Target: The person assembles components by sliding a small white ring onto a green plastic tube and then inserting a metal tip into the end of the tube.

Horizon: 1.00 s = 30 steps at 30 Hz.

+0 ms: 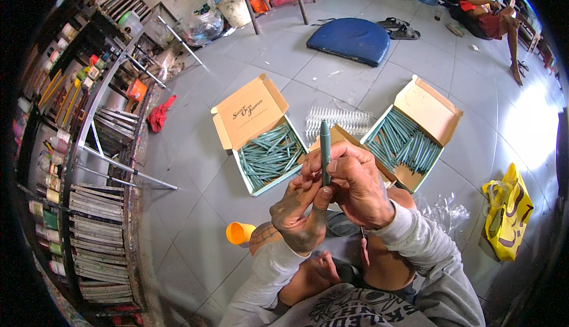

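Note:
A teal pen (325,140) stands nearly upright between my hands, in front of my lap. My left hand (300,211) pinches its lower end, which the fingers partly hide. From the other side, my right hand (357,188) grips the barrel with thumb and fingers. Past my left hand lies an open cardboard box (249,109) with loose teal pens (269,156) heaped inside. Another open box (428,112), beyond my right hand, holds more teal pens (403,140), many lying side by side. Between them, a further piece of cardboard (342,139) is mostly hidden by my hands.
A ridged clear plastic tray (336,121) lies between the boxes. An orange cup (239,233) sits by my left knee. Crumpled clear plastic (444,213) and a yellow bag (508,213) lie rightward. Shelving (98,244) lines the left; a blue cushion (349,39) and a seated person (486,7) are farther off.

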Each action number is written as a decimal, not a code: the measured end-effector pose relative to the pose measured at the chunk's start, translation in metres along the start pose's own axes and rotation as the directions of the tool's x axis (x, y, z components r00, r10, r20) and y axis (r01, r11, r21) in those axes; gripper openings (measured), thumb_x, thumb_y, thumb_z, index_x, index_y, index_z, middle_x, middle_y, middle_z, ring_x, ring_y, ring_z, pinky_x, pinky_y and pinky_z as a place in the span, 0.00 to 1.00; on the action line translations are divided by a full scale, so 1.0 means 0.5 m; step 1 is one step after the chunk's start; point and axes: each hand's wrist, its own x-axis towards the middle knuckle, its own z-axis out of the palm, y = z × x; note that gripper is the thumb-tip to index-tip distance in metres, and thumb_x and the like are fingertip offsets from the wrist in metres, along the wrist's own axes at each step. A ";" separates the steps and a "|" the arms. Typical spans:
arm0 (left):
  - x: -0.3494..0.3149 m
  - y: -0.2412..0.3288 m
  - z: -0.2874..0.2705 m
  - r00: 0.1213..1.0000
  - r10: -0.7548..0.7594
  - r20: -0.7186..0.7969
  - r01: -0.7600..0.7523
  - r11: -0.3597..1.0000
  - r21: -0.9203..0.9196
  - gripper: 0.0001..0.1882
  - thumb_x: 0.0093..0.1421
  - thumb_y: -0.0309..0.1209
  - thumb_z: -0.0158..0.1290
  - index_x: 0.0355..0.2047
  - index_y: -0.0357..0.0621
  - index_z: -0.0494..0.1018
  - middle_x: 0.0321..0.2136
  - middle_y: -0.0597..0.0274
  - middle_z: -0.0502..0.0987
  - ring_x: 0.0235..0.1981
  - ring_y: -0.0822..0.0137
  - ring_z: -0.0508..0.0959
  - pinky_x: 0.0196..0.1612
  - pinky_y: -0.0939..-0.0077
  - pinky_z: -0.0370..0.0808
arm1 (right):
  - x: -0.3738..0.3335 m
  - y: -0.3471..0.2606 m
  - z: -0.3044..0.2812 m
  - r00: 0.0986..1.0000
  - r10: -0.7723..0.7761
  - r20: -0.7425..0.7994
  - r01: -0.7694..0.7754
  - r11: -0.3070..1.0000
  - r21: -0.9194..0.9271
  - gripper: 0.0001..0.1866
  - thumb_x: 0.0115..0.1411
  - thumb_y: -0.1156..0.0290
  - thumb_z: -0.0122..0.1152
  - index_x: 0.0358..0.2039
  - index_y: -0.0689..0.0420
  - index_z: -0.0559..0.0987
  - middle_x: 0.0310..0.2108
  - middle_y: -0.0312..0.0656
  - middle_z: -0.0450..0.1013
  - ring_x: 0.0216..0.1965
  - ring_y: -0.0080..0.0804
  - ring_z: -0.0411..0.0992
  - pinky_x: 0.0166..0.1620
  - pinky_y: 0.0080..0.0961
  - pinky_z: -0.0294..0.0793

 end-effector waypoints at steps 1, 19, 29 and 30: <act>-0.001 -0.001 0.001 1.000 -0.006 0.012 0.006 1.000 0.009 0.08 0.60 0.26 0.63 0.37 0.33 0.83 0.26 0.56 0.83 0.30 0.63 0.81 0.42 0.68 0.75 | 0.000 -0.001 0.000 1.000 0.007 -0.013 -0.007 1.000 0.019 0.08 0.60 0.75 0.51 0.34 0.66 0.77 0.37 0.53 0.74 0.34 0.37 0.76 0.41 0.32 0.80; 0.015 0.012 -0.027 0.887 -0.462 0.000 0.446 0.857 -0.257 0.16 0.62 0.32 0.62 0.45 0.30 0.79 0.29 0.54 0.83 0.25 0.74 0.78 0.27 0.81 0.74 | 0.006 -0.051 -0.052 0.859 -0.461 0.221 0.476 0.564 -0.675 0.15 0.56 0.72 0.72 0.43 0.62 0.82 0.33 0.43 0.79 0.36 0.29 0.77 0.40 0.25 0.76; -0.008 -0.014 -0.045 0.974 -0.214 0.074 0.218 0.974 -0.054 0.15 0.61 0.24 0.62 0.48 0.32 0.78 0.30 0.61 0.81 0.27 0.76 0.78 0.26 0.83 0.75 | -0.009 -0.050 -0.045 0.849 -0.325 0.416 0.524 0.422 -0.740 0.10 0.54 0.73 0.73 0.36 0.63 0.84 0.31 0.43 0.80 0.32 0.30 0.79 0.37 0.23 0.76; -0.004 -0.008 -0.050 0.981 -0.177 0.084 0.179 0.984 -0.009 0.14 0.61 0.24 0.62 0.47 0.33 0.79 0.29 0.61 0.81 0.27 0.76 0.78 0.26 0.83 0.74 | -0.009 -0.049 -0.046 0.850 -0.319 0.419 0.524 0.429 -0.735 0.09 0.55 0.74 0.72 0.37 0.62 0.84 0.30 0.43 0.80 0.32 0.30 0.79 0.36 0.23 0.76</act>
